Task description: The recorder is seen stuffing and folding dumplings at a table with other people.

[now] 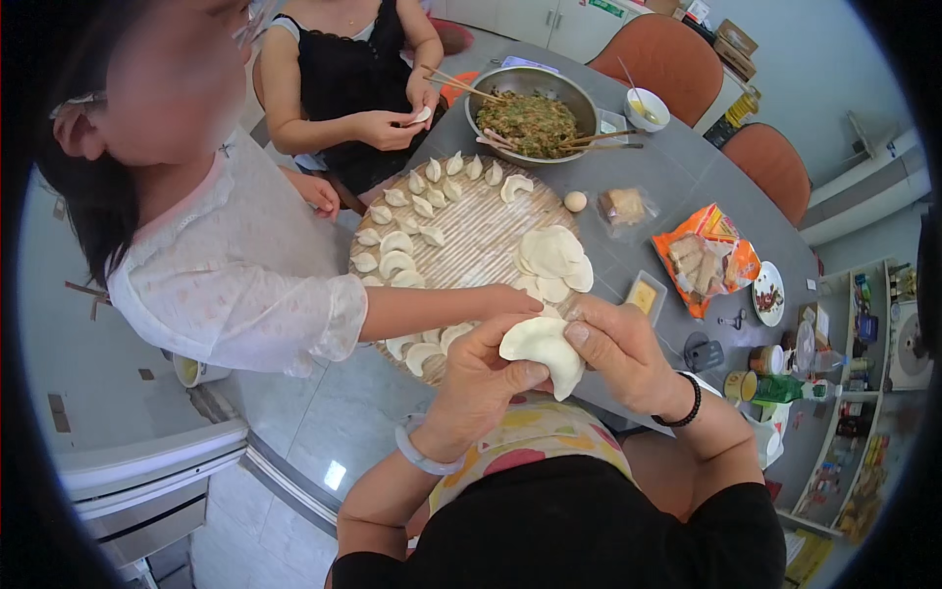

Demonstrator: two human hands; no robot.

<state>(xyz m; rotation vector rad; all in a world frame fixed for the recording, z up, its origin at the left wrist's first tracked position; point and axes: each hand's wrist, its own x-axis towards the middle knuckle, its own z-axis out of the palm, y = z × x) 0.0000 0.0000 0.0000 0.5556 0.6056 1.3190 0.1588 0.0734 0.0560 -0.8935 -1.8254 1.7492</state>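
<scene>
Between my two hands is a folded half-moon dumpling [543,351] of pale dough, held just in front of me. My left hand [483,361] pinches its left end, thumb along the lower side. With thumb and fingers, my right hand [620,346] grips its upper right edge. Beyond my hands lies a round slatted board [481,236], bearing a pile of flat dough wrappers [552,257] on its right and rows of shaped dumplings [397,263] on its left. Another person's forearm [432,312] crosses the board's near side and reaches behind my left hand.
A person in white stands close at my left; a seated person in black holds a wrapper [420,116]. The grey table carries a steel bowl of green filling [530,123], a white bowl [647,109], an orange bag [702,257], a plate [769,294] and a green bottle [778,388].
</scene>
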